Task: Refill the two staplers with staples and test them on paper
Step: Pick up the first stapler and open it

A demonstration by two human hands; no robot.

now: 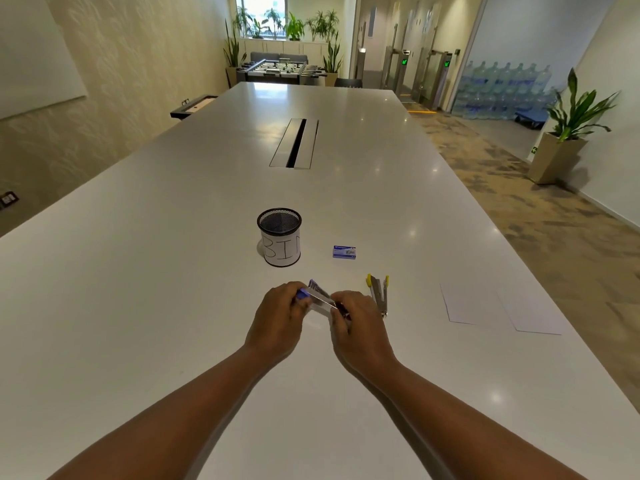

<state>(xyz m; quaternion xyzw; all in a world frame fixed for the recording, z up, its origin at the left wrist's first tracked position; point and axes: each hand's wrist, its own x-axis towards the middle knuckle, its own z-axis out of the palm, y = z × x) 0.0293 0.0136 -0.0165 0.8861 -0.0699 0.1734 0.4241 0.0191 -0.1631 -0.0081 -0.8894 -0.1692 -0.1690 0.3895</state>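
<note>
A blue stapler (pixel 318 294) is held just above the white table (pixel 173 271), swung open with its metal rail showing. My left hand (pixel 277 320) grips its blue front end. My right hand (pixel 360 327) holds its rear end, fingers curled around it. A yellow stapler (pixel 379 294) lies opened out on the table just right of my right hand. A small blue staple box (pixel 344 252) sits beyond the hands. Two white paper sheets (pixel 502 310) lie flat at the right.
A black mesh cup (pixel 279 237) with a paper label reading "BIN" stands behind my left hand. A cable slot (pixel 295 143) is set into the table's middle. The table's right edge runs close past the paper.
</note>
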